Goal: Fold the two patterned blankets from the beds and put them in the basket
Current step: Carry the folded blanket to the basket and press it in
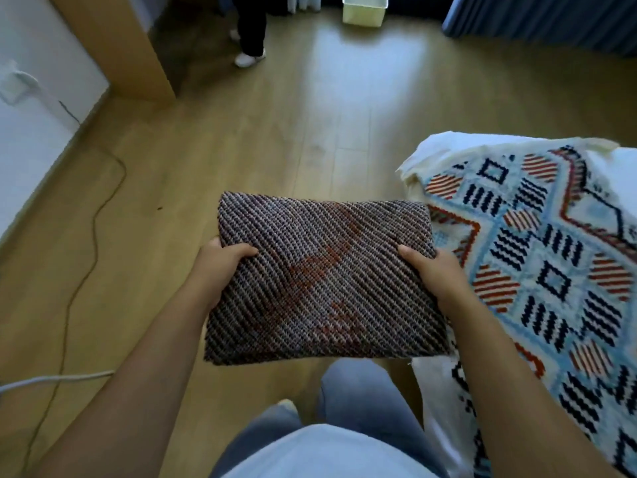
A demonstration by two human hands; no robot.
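My left hand (pixel 220 262) grips the left edge of the folded dark woven blanket (pixel 324 281), thumb on top, holding it flat above the wooden floor (pixel 241 150) in front of my legs. My right hand (pixel 435 270) clamps its right edge the same way, just beside the unfolded blue geometric blanket (pixel 548 257) spread over the bed. The pale basket (pixel 364 10) sits well apart across the room.

Brown-striped folded blanket (pixel 324 284), rust patches

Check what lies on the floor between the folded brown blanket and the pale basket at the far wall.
Head view: only bare wooden floor between the folded blanket and the basket.
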